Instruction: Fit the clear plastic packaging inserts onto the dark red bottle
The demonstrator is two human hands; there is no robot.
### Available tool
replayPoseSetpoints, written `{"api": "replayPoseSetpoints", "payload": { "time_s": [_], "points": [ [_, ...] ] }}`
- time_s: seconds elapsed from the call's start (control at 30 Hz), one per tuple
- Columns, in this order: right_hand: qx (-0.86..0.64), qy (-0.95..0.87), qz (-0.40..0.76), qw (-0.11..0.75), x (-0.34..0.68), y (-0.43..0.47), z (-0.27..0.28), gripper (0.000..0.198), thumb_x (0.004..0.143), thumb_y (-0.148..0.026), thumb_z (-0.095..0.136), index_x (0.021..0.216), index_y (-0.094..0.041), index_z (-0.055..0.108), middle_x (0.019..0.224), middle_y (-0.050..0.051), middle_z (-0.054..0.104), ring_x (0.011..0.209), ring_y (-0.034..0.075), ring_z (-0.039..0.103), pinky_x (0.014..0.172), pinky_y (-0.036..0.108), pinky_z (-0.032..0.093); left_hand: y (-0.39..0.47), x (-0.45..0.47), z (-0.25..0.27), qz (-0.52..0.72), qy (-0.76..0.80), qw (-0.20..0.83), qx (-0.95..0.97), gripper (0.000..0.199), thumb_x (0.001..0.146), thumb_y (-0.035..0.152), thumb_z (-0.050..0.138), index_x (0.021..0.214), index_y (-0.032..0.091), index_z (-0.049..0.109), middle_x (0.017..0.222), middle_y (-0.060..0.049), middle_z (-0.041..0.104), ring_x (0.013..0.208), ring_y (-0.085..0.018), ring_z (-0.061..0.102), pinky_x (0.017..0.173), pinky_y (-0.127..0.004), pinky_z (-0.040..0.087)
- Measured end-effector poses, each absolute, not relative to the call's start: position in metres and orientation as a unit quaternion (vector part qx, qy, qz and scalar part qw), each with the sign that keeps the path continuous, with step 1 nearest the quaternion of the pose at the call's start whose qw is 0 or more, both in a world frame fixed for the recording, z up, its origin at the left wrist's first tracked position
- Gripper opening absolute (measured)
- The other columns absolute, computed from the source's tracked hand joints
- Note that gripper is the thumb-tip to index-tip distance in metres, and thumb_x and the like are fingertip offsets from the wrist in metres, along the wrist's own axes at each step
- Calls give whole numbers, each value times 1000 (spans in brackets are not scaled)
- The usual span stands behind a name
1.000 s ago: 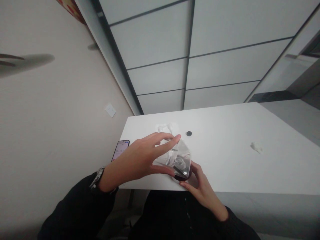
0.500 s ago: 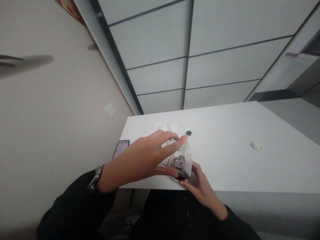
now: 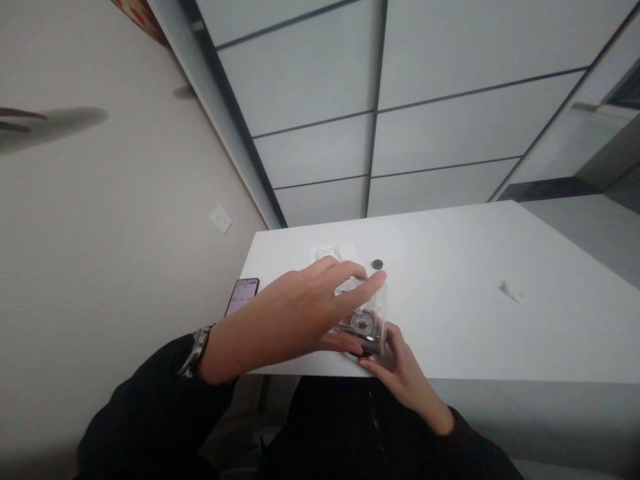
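By the near edge of the white table (image 3: 460, 313), the right hand (image 3: 406, 375) holds a dark round thing (image 3: 364, 355) beneath a clear plastic case (image 3: 363, 325), which the left hand (image 3: 305, 308) grasps between thumb and fingers. Beyond lie a phone (image 3: 243, 295), then a dark disc (image 3: 377, 265).

Table, one: white, plain flat top (image 3: 450, 320), straight edges, pale matching surface throughout.

Lying on it:
– Smartphone (image 3: 243, 295), one: dark rim, face up at the left edge, screen lit pale; lower end hidden, figures on display too blurred to read.
– White packaging (image 3: 346, 252), one: toward the far side, left of middle; front portion hidden, exact form unclear.
– Disc (image 3: 378, 265), one: small, round, dark, just right of the packaging, apart from it.
– Crumpled white scrap (image 3: 511, 291), one: right-hand part, well apart from the rest; material indistinct.
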State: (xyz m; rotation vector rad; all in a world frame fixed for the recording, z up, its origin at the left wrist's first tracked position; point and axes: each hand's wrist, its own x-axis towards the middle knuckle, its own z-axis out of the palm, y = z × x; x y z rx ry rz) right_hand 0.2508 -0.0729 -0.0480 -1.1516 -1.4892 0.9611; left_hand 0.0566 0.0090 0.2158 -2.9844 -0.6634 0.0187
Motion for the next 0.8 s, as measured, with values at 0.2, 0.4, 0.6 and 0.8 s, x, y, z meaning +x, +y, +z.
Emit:
{"api": "replayPoseSetpoints", "payload": {
  "time_s": [0.2, 0.4, 0.6, 0.8],
  "points": [
    [-472, -615, 391, 496, 250, -73, -45, 69, 96, -50, 75, 153, -27, 45, 150, 15, 61, 138, 35, 62, 117, 56, 51, 9, 61, 218, 21, -212, 52, -976, 88, 88, 48, 85, 156, 15, 41, 140, -17, 64, 121, -32, 64, 83, -38, 63],
    [-477, -612, 397, 491, 250, -72, -43, 72, 94, -51, 77, 152, -26, 45, 150, 17, 62, 138, 36, 62, 118, 57, 51, 9, 61, 218, 21, -211, 48, -976, 85, 89, 47, 85, 155, 15, 42, 139, -18, 64, 121, -32, 64, 82, -36, 62],
    [-477, -607, 408, 488, 252, -73, -41, 71, 94, -50, 77, 153, -27, 45, 150, 15, 62, 140, 36, 60, 119, 58, 49, 9, 59, 216, 7, -211, 42, -976, 81, 92, 45, 83, 156, 17, 41, 139, -17, 64, 122, -32, 63, 87, -39, 62],
    [-475, -605, 410, 490, 251, -73, -49, 72, 94, -52, 77, 153, -27, 45, 153, 16, 59, 143, 36, 58, 121, 57, 48, 11, 59, 213, 2, -211, 40, -977, 79, 93, 46, 82, 155, 19, 42, 140, -17, 63, 123, -33, 63, 91, -41, 61]
  ]
}}
